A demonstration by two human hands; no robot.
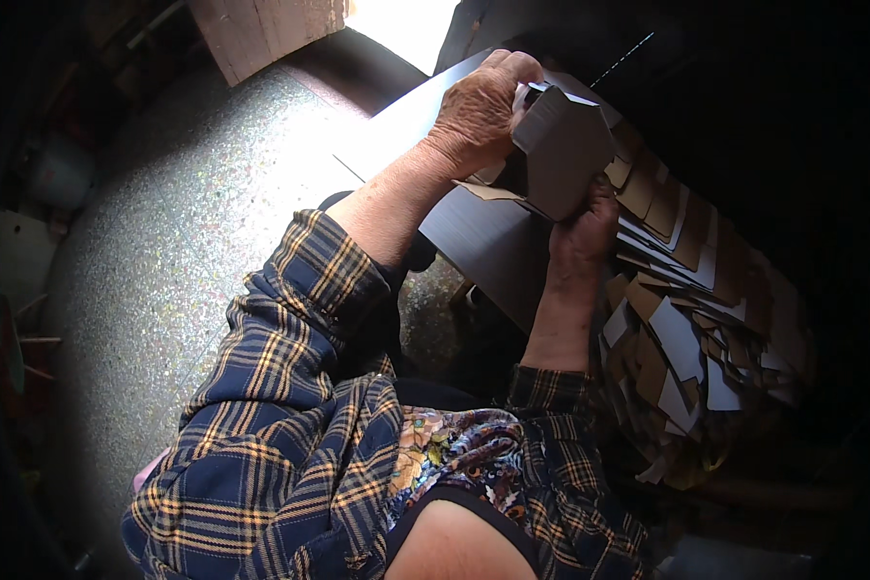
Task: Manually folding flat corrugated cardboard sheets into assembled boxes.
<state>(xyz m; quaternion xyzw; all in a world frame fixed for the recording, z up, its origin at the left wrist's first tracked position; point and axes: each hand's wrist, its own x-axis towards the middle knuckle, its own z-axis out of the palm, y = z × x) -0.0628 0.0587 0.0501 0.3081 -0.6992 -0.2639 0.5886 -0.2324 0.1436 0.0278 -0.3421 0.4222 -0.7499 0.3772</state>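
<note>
Now, card box (565, 150): it's up over the grey table (474, 242), between both hands.
Right hand (587, 220): clamped on the near-right edge, thumb on the grey face; squeeze too hard and that panel could crease.
Left hand (481, 108): curled against the far-left side, fingertips hidden, can't tell if it's closed; a slip there might tip the box.
Tan flap (495, 191): juts near-left, could bend against the tabletop.
Card pile (686, 319): uneven, right of the forearm (563, 309); a nudge could send pieces sliding.
</note>
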